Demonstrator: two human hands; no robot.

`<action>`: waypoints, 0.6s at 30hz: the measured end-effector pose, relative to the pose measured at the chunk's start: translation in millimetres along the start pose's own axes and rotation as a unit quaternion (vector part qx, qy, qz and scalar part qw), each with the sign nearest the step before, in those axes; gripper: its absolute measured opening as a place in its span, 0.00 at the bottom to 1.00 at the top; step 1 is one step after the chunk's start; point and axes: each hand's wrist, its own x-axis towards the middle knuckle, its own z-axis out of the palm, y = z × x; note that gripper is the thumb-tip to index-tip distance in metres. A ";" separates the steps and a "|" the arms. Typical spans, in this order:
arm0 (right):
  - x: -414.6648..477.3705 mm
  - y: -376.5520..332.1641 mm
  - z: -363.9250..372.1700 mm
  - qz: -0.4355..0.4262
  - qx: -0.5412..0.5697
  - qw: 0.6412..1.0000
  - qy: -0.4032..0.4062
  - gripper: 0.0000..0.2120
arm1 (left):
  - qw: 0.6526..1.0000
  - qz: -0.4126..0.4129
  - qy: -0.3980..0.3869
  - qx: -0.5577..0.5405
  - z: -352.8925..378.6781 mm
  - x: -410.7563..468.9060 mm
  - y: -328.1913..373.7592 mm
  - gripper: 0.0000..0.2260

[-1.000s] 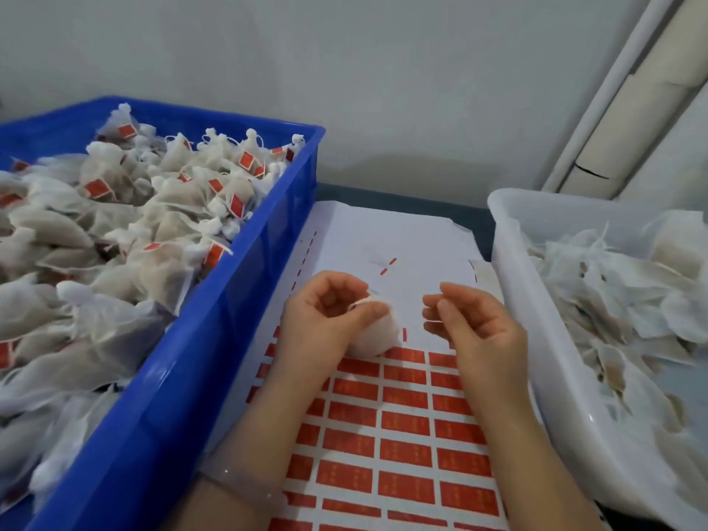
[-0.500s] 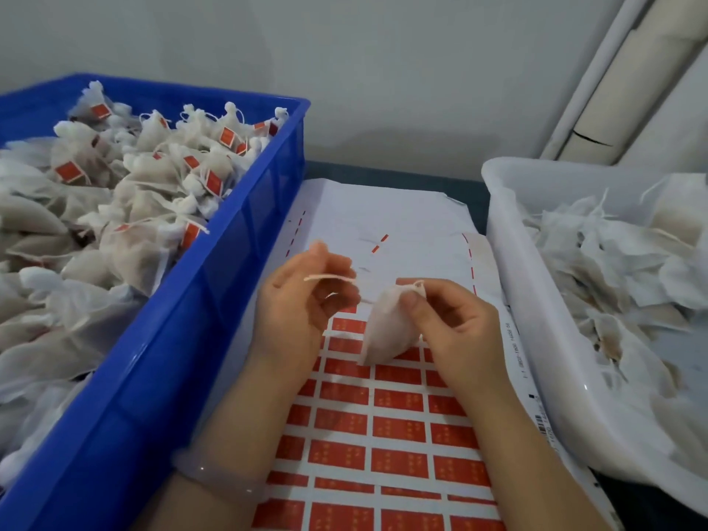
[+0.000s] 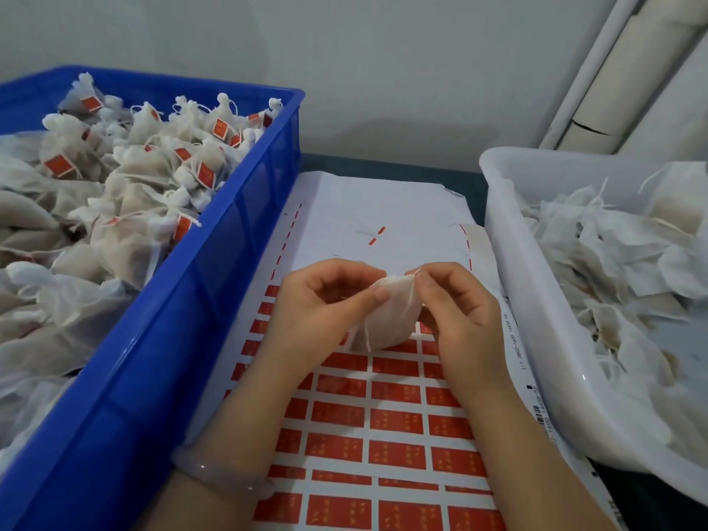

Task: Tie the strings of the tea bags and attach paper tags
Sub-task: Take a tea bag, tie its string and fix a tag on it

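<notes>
Our left hand point(image 3: 322, 300) and right hand point(image 3: 459, 316) both hold a pinching grip on the tea bag point(image 3: 390, 320), above the sheet of red tags point(image 3: 383, 415). We work hemmed between the blue crate's rim point(image 3: 230, 224) and the white tub's rim point(image 3: 509, 262).

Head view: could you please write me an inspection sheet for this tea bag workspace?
Surface: dark tabletop, mostly covered by a sheet of red paper tags.
Job's things: one tea bag held over the sheet, its string hanging loose, no tag seen on it. At left, a blue crate holds tagged bags. At right, a white tub holds untagged bags.
Clutter: a red scrap and thread bits on the sheet's bare part.
Grips: left hand pinches the bag's side; right hand pinches its gathered top.
Cables: nothing seen.
Surroundings: pale wall behind; pipes at far right.
</notes>
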 end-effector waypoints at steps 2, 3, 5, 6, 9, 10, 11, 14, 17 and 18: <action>0.0 0.2 0.4 0.007 0.014 1.000 0.003 0.07 | 1.000 -0.007 0.003 -0.010 -0.4 0.3 -1.0 0.07; 0.4 0.6 0.5 0.007 0.014 1.000 0.005 0.08 | 1.000 -0.009 0.002 -0.012 -0.2 0.4 -0.6 0.08; 0.2 1.0 0.3 0.014 0.019 1.000 0.003 0.09 | 1.000 -0.010 0.003 -0.016 0.9 0.7 0.3 0.08; 0.2 0.5 0.0 0.020 0.027 0.999 0.000 0.10 | 1.000 -0.010 0.004 -0.020 1.2 0.4 0.2 0.08; 0.0 -3.5 -1.1 0.001 0.029 0.999 -0.025 0.05 | 0.999 -0.011 0.009 -0.030 0.9 0.1 -0.9 0.09; -0.5 -6.4 -1.2 -0.014 0.019 0.999 -0.032 0.04 | 0.999 -0.010 0.009 -0.032 0.9 0.0 -0.9 0.09; -1.1 -8.5 -1.2 -0.029 0.008 0.999 -0.037 0.05 | 0.999 -0.007 0.008 -0.031 1.2 0.1 -0.7 0.09; -1.9 -13.5 -0.5 -0.045 -0.005 0.998 -0.037 0.08 | 1.000 -0.004 0.007 -0.027 1.7 0.4 -0.2 0.10; -0.7 -12.2 -1.6 -0.048 -0.021 0.999 -0.016 0.04 | 0.999 -0.013 0.005 -0.034 1.1 0.2 -1.0 0.10; -0.3 -11.2 -1.7 -0.045 -0.029 0.999 -0.010 0.02 | 0.999 -0.015 0.002 -0.036 0.7 -0.1 -1.2 0.10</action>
